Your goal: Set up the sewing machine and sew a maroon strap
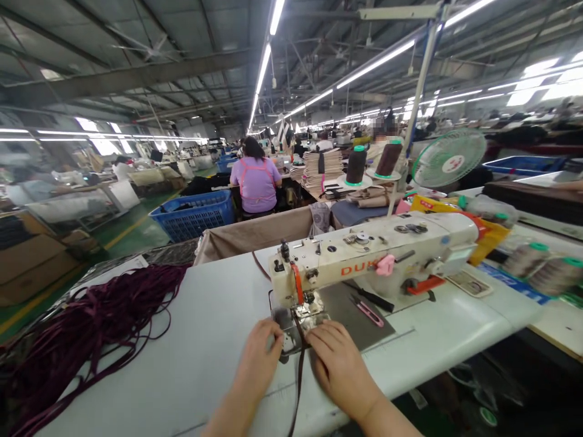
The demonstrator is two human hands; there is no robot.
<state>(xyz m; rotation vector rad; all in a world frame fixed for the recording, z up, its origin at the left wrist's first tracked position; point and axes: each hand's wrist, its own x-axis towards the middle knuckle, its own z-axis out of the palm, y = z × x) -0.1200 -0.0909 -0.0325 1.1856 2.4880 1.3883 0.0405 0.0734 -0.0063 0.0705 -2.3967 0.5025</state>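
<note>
A white sewing machine (pixel 337 261) stands on the pale table, its needle area just ahead of my hands. A narrow dark brown strap (pixel 299 379) runs from under the presser foot (pixel 306 303) down over the table's front edge. My right hand (pixel 334 358) has its fingertips closed together on the strap, close in front of the foot. My left hand (pixel 262 352) lies to the left of the needle plate, fingers curled in; anything between them is hidden. Pink-handled thread snips (pixel 370 312) and a black-handled tool (pixel 376 298) rest right of the needle.
A tangled heap of dark purple strips (pixel 122 315) covers the table's left side. Behind the machine are a beige cloth-lined bin (pixel 255 232), thread cones (pixel 356 165) and a green fan (pixel 450 159). A blue crate (pixel 195 215) stands near a seated person in purple (pixel 257 182).
</note>
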